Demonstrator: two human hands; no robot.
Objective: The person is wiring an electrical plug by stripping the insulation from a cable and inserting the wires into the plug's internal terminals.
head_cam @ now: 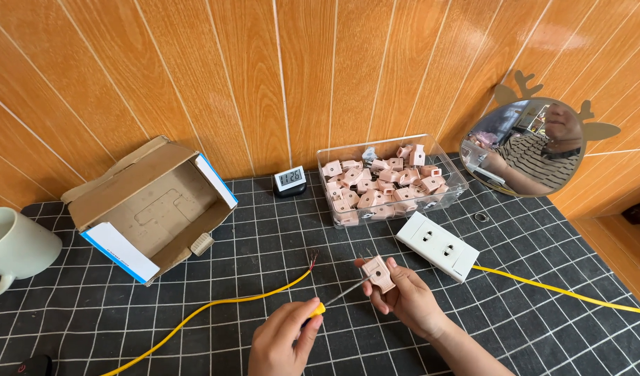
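Landmark: white socket block (439,246) on the black grid mat (264,244).
Right hand (403,292): just left of and below the socket block, fingers closed around a small pink plug piece (380,272), which sits at the fingertips.
Left hand (283,341): well left of and below the socket block, fingers gripping a yellow-handled screwdriver (334,298); its tip meets the pink piece.
Yellow wire (215,305): bare end lies left of the block, apart from both hands.
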